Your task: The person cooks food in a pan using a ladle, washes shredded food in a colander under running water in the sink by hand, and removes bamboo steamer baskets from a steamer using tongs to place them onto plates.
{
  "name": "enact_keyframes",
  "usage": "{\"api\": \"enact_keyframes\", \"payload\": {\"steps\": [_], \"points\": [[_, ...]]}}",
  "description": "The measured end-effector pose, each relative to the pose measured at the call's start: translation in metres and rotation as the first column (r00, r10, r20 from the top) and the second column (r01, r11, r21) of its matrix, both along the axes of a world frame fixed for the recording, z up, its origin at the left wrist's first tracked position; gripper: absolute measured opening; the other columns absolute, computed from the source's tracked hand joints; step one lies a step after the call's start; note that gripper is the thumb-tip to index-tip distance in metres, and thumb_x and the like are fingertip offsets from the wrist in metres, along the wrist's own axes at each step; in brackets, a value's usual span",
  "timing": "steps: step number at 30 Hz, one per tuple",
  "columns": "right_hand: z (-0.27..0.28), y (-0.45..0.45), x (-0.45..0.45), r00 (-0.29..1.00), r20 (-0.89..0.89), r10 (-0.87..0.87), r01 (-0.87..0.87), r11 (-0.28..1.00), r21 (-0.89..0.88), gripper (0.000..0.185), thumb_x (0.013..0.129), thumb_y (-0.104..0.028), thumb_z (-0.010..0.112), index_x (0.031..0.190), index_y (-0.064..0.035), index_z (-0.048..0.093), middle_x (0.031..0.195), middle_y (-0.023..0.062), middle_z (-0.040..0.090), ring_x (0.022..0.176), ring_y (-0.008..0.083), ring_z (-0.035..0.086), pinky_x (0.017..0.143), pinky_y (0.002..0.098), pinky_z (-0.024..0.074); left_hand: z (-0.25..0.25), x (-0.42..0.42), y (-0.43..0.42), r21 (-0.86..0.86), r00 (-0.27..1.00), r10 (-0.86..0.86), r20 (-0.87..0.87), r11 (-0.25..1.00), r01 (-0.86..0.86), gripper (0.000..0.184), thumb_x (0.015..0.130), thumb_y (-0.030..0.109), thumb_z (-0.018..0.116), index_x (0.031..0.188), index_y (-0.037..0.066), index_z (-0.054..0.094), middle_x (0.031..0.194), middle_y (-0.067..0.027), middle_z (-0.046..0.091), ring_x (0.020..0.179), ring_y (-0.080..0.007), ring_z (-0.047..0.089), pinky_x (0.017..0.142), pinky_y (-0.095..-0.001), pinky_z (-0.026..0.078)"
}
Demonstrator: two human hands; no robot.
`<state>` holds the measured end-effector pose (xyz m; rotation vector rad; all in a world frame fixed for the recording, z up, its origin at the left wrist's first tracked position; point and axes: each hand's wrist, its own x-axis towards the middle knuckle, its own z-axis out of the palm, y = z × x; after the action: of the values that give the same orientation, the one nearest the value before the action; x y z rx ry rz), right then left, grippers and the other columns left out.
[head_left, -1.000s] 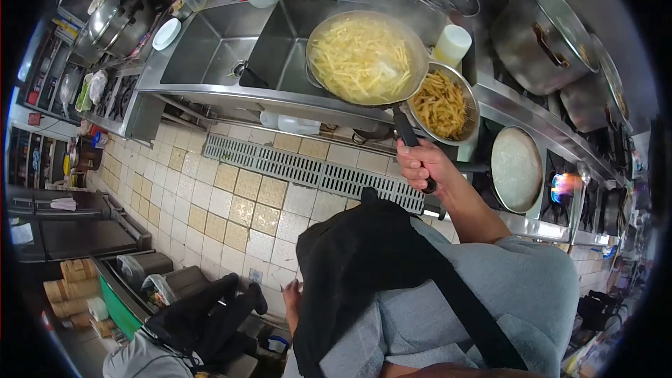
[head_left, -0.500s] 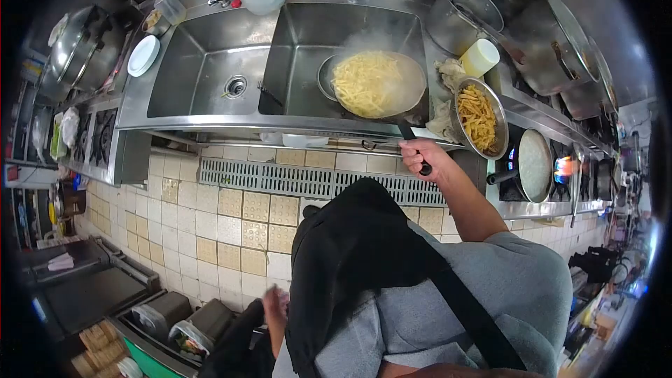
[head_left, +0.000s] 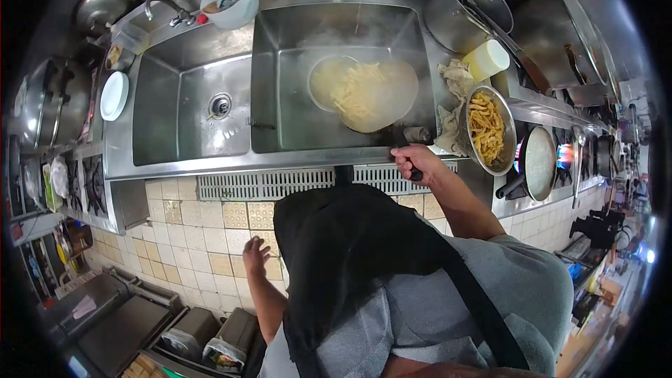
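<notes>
My right hand (head_left: 413, 161) is wrapped round the black handle of a frying pan (head_left: 399, 98), which is tilted over the right sink basin. Pale yellow strips (head_left: 355, 94) of food are sliding from the pan toward a round metal bowl or strainer (head_left: 320, 73) in that basin; steam blurs them and its exact kind. My left hand (head_left: 256, 255) hangs beside my black apron, away from the counter, with loosely bent fingers and nothing visible in it.
A metal bowl (head_left: 488, 129) of browned strips stands at the counter's right, near crumpled cloths (head_left: 451, 126) and a yellowish container (head_left: 487, 60). Beyond, another pan (head_left: 537, 164) sits on a lit burner. Large pots (head_left: 467, 14) stand behind. White plates (head_left: 114, 96) lie left of the sink.
The pan has tipped further and the strips have slid left out of it into the round vessel. My left hand has come forward from beside my body. The view has shifted slightly.
</notes>
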<state>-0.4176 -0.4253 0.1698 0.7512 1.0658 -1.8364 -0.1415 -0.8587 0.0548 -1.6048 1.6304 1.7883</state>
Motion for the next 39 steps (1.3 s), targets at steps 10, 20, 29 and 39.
{"api": "enact_keyframes", "payload": {"steps": [10, 20, 29, 39], "points": [[-0.004, -0.052, -0.013, 0.943, -0.307, 0.128, 0.024, 0.895, 0.446, 0.019, 0.078, -0.012, 0.058, 0.065, -0.0058, 0.046, 0.052, 0.0028, 0.045, 0.041, 0.0119, 0.046, 0.036, 0.0279, 0.0398, -0.006, -0.029, -0.043, 0.088, 0.944, -0.307, 0.124, 0.951, 0.298, 0.040, 0.086, 0.030, 0.052, 0.117, 0.005, 0.050, 0.103, -0.0081, 0.059, 0.073, -0.0201, 0.059, 0.061, -0.0322, 0.043], [-0.002, -0.082, -0.003, 0.755, -0.277, 0.595, 0.375, -0.046, 0.926, 0.026, 0.074, -0.017, 0.061, 0.086, 0.0044, 0.053, 0.071, 0.0232, 0.059, 0.068, 0.0395, 0.059, 0.068, 0.0417, 0.0474, -0.031, -0.058, -0.144, 0.078, 0.927, -0.342, 0.155, 0.939, 0.334, 0.042, 0.085, 0.031, 0.051, 0.118, 0.005, 0.049, 0.105, -0.0107, 0.058, 0.072, -0.0213, 0.058, 0.059, -0.0342, 0.043], [0.063, -0.113, 0.025, 0.895, -0.353, -0.273, 0.372, 0.893, 0.252, 0.020, 0.082, -0.011, 0.056, 0.065, -0.0076, 0.046, 0.053, 0.0003, 0.043, 0.041, 0.0092, 0.043, 0.037, 0.0237, 0.0396, 0.058, -0.164, -0.128, 0.249, 0.632, -0.732, -0.254, 0.582, 0.774, 0.033, 0.088, 0.030, 0.050, 0.100, 0.000, 0.057, 0.082, -0.0098, 0.066, 0.074, -0.0144, 0.060, 0.064, -0.0270, 0.045], [0.070, -0.162, -0.001, 0.932, -0.244, -0.269, 0.265, 0.963, -0.050, 0.017, 0.083, -0.019, 0.060, 0.076, -0.0058, 0.053, 0.062, 0.0016, 0.052, 0.049, 0.0118, 0.051, 0.044, 0.0265, 0.0444, 0.175, -0.296, 0.047, 0.095, 0.340, -0.691, -0.638, 0.368, 0.925, 0.038, 0.091, 0.032, 0.048, 0.112, 0.000, 0.052, 0.103, -0.0112, 0.060, 0.091, -0.0197, 0.059, 0.080, -0.0299, 0.046]]}}
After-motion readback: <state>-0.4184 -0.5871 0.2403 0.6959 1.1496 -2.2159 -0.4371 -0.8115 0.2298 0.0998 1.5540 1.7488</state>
